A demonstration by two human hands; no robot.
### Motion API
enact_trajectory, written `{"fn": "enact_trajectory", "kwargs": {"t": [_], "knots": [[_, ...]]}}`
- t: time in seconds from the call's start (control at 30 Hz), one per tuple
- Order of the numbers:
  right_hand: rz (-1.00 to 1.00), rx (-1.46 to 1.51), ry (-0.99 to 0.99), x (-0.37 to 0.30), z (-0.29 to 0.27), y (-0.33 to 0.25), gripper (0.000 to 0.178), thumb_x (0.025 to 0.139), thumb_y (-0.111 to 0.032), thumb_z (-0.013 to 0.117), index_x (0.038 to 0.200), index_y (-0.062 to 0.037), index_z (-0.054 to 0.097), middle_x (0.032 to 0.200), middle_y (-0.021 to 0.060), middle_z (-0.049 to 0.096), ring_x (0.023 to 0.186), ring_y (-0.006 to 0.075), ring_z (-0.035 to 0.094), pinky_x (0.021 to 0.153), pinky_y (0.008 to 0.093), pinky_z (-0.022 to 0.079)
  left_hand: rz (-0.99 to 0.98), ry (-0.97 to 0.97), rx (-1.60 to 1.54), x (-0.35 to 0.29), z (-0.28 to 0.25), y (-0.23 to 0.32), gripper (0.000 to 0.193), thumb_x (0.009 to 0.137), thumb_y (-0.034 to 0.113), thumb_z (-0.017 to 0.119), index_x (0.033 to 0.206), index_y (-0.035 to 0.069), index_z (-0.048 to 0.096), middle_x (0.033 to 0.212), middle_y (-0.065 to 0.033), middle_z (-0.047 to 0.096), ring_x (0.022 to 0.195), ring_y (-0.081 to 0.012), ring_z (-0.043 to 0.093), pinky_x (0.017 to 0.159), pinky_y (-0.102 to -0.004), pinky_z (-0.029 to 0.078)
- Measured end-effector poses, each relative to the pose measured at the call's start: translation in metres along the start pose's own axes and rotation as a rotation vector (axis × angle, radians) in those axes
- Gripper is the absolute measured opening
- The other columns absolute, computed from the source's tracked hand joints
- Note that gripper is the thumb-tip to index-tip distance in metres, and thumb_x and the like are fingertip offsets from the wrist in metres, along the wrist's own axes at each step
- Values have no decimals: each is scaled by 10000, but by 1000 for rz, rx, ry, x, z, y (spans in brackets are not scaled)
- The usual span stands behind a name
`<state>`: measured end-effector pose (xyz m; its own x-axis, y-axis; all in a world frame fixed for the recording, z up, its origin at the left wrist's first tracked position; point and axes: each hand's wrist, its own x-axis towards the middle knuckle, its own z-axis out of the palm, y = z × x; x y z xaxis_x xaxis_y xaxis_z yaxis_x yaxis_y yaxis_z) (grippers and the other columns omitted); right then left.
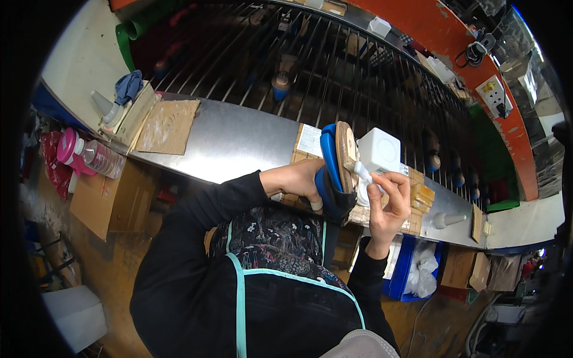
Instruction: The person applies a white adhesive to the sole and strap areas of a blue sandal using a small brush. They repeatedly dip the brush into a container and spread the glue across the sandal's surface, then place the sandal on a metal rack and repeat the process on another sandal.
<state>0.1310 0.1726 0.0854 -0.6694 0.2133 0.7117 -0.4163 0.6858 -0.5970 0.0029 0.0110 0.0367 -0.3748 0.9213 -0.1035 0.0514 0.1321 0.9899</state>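
My left hand [301, 180] grips a shoe on a blue last [329, 156], held up over the bench's front edge with its dark upper toward me. The shoe's brown underside [344, 143] faces right. In the pinched fingers of my right hand [391, 201] is a small white brush-like applicator [362, 172], its tip at the underside; I cannot tell whether it touches. A square white plastic bottle [380, 150] stands just behind the right hand. Below the applicator, a small white round container is partly hidden by my fingers.
A metal bench [239, 137] borders a rack of rods [239, 83] holding several shoes on blue lasts. Cardboard [169, 126] lies left; yellowish blocks [424, 196] and a grey cone [449, 220] sit right. A blue crate [409, 268] with white bags stands below.
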Motion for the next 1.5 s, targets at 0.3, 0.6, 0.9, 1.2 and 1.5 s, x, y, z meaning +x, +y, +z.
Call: {"fn": "enact_trajectory", "kwargs": {"t": [0.3, 0.6, 0.9, 1.2, 1.5], "knots": [[50, 55, -9, -11, 2, 10, 179, 795, 11, 713, 973, -10, 716, 929, 60, 552, 769, 122, 551, 588, 210, 443, -146, -229, -212, -2, 4, 1, 662, 507, -64, 805, 1132, -69, 587, 1030, -171, 680, 961, -261, 665, 851, -324, 534], [106, 117, -27, -18, 2, 21, 177, 792, 26, 707, 967, 0, 715, 919, 61, 540, 747, 121, 540, 591, 212, 436, -248, -348, -434, -2, 9, -8, 698, 539, -82, 816, 1179, -104, 538, 1075, -211, 656, 961, -272, 666, 845, -347, 549], [16, 234, -306, 6, -22, 50, 172, 757, -11, 734, 929, -14, 735, 924, 83, 567, 758, 152, 584, 620, 244, 491, -325, -464, -421, -1, 13, -7, 629, 547, -90, 820, 1137, -61, 602, 1082, -174, 664, 996, -243, 643, 870, -330, 527], [98, -70, -7, -30, -4, 58, 172, 776, -15, 724, 947, -34, 734, 891, 52, 584, 781, 141, 579, 647, 251, 457, -288, -488, -569, 4, 10, -20, 552, 599, -157, 781, 1118, -35, 639, 1098, -163, 672, 994, -225, 650, 855, -324, 546], [376, -8, 107, -64, -46, 41, 154, 801, -18, 707, 954, -1, 715, 887, 66, 599, 758, 137, 551, 659, 252, 444, -231, -228, -319, -8, -8, -9, 591, 534, -83, 838, 1090, -20, 650, 1072, -131, 685, 1011, -211, 632, 900, -313, 506]]}}
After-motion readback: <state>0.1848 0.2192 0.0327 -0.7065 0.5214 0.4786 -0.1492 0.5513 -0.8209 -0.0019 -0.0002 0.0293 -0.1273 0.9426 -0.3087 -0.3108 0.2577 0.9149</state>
